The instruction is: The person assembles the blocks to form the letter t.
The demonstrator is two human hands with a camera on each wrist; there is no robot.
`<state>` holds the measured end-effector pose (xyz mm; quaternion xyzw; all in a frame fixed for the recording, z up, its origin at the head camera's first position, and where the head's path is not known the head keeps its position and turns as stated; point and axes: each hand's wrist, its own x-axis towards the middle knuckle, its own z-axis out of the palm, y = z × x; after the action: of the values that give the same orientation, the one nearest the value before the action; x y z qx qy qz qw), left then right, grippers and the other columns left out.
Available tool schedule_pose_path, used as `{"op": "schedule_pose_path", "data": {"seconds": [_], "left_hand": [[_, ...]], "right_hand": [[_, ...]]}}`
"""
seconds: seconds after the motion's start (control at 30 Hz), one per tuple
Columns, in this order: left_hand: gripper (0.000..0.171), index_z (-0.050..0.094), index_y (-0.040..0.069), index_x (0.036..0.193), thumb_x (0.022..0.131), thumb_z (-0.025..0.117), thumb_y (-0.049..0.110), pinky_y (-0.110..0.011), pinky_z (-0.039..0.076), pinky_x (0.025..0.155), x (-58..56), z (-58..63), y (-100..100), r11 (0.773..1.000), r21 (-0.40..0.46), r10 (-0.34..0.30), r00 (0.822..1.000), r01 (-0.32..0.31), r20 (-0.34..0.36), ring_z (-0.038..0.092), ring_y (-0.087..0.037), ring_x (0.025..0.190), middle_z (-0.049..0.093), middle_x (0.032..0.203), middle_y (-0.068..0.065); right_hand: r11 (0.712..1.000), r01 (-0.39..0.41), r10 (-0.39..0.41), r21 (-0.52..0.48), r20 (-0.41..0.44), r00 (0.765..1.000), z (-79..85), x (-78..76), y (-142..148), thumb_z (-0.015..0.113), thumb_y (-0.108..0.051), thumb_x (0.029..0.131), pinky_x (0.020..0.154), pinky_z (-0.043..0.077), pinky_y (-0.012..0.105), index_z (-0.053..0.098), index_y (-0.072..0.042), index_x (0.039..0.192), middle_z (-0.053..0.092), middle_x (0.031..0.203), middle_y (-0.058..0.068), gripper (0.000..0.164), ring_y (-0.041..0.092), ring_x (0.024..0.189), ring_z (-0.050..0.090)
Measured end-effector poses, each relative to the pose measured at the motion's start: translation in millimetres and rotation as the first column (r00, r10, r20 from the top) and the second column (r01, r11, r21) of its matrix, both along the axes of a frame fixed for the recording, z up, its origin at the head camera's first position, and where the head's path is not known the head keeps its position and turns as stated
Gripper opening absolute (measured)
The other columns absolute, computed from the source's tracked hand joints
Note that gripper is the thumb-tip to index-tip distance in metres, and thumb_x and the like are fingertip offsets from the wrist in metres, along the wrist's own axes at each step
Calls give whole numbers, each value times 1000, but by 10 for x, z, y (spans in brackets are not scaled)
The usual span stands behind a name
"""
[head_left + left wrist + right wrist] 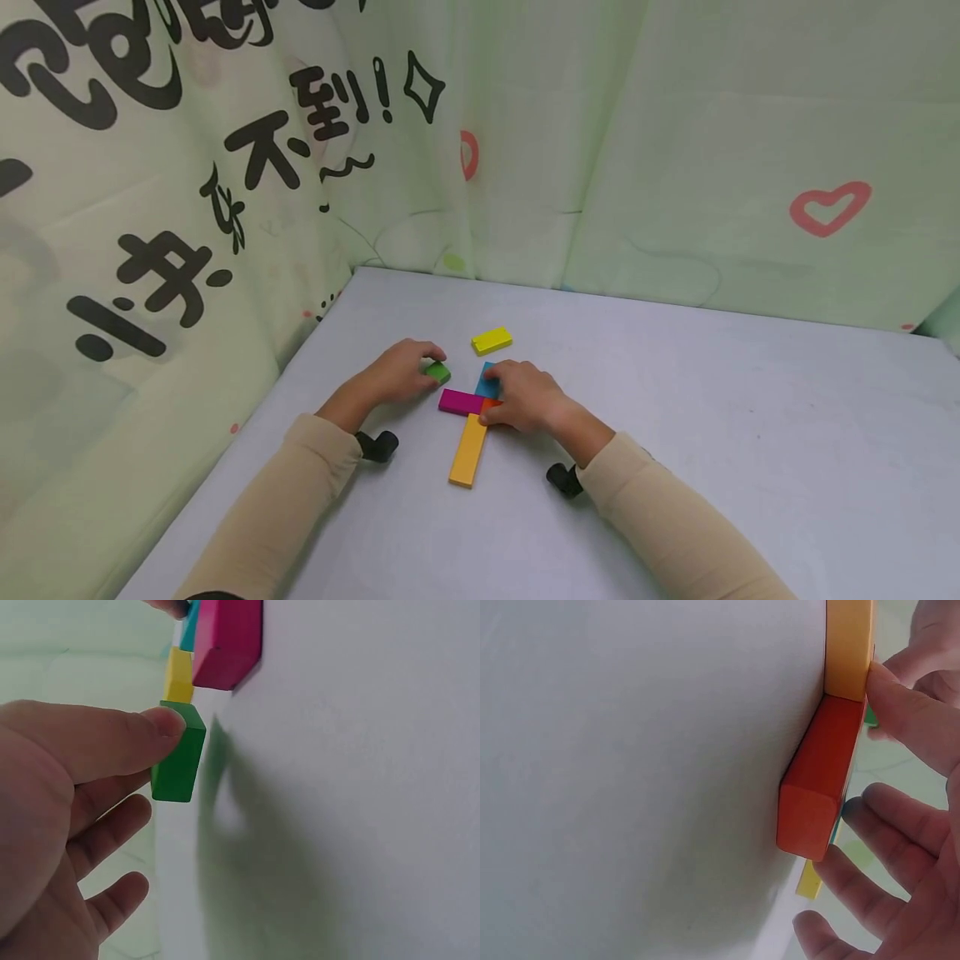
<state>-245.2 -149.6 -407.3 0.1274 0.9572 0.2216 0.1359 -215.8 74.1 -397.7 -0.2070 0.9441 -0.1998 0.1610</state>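
My left hand (pixel 399 370) pinches a small green block (pixel 178 765) between thumb and fingers, left of the other blocks. In the left wrist view the block's shadow falls across the table beside it. My right hand (pixel 528 397) is over a group of flat blocks with its fingers spread. Its thumb rests where a yellow-orange block (pixel 468 452) meets a red-orange block (pixel 815 780), and its fingertips are by a blue block (pixel 484 383). A magenta block (pixel 460 402) lies against the group's left side. The hand partly covers the blue and red-orange blocks.
A yellow block (pixel 492 341) lies by itself beyond the group. All of it is on a white table (pixel 712 433), with a pale green printed curtain (pixel 697 150) behind and to the left. Black wrist-worn devices (pixel 378 447) show below both hands.
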Motion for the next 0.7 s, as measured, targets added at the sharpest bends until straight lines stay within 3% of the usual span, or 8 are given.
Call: {"op": "schedule_pose_path", "data": {"seconds": [0.3,0.7], "left_hand": [[35,66,11,126,92,74,14,-43,44,104,161,112,-34,997,24,-75,997,76,-32,51,-26,122,62,128,-6],[32,69,14,122,91,76,16,-41,47,102,371,213,26,990,38,-137,991,137,-7,51,-23,118,61,123,-3]], "right_hand": [[1000,0,0,5,-1,1000,-6,0,3,81,-35,85,96,48,46,54,-8,141,56,137,9,67,28,118,50],[1000,-6,6,10,-14,1000,-16,-4,4,81,-37,85,94,48,47,55,-8,139,57,135,9,66,27,115,51]]}}
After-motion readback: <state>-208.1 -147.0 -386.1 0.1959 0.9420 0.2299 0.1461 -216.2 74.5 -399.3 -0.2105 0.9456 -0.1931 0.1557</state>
